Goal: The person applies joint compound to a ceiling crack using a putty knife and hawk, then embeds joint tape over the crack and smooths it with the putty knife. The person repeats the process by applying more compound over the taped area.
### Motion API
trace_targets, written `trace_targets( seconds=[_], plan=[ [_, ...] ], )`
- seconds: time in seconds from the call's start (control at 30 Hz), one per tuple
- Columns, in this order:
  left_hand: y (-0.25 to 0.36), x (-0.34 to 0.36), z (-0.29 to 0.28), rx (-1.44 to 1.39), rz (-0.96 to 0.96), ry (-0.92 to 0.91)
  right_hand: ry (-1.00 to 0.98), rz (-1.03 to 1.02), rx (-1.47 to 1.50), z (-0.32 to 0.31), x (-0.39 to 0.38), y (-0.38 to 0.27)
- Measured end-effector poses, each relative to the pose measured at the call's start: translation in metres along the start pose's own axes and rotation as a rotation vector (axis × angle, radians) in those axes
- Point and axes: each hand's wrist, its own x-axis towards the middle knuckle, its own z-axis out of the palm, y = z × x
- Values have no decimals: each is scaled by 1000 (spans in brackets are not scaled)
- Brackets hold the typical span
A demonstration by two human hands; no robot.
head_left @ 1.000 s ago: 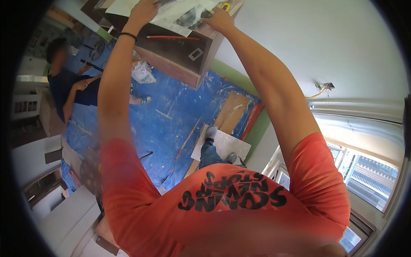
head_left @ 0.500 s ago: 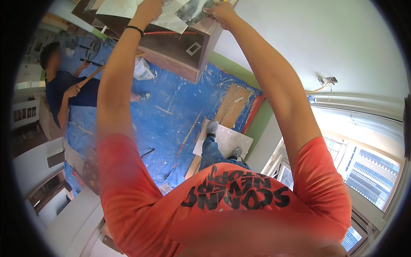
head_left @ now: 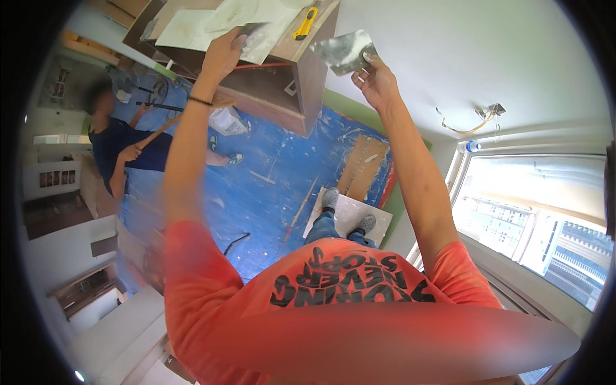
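Note:
My left hand is closed round a small dark-bladed scraper above a white sheet on top of the wooden cabinet. Between finger and thumb, my right hand grips a rectangular metal putty blade, smeared with whitish paste. That blade is up in front of the pale wall, just right of the cabinet; whether it touches the wall I cannot tell. A yellow utility knife lies on the cabinet top between my hands.
A person in dark clothes stands at the left with a long wooden stick. Blue sheeting covers the floor. My feet are on a pale board by brown planks. Wires hang from a wall box above the window.
My right hand has moved rightward and down off the cabinet with the putty blade, uncovering the yellow utility knife. My left hand stays over the cabinet, slightly lower in view.

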Motion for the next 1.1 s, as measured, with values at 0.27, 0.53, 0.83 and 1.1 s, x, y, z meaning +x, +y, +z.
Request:
trace_targets(
  seconds=[0.27, 0.53, 0.83, 1.1],
  plan=[
    [213, -114, -29, -642, -243, 502, -151, -7, 157, -1, -99, -9],
    [339, -189, 12, -682, 666, 427, -131, 49, 299, -10, -225, -42],
    [359, -234, 23, -413, 475, 93, 66, -131, 220, -93, -320, -111],
    [483, -278, -29, -1619, -446, 24, -8, -615, 238, -132, -383, -138]
  ],
)
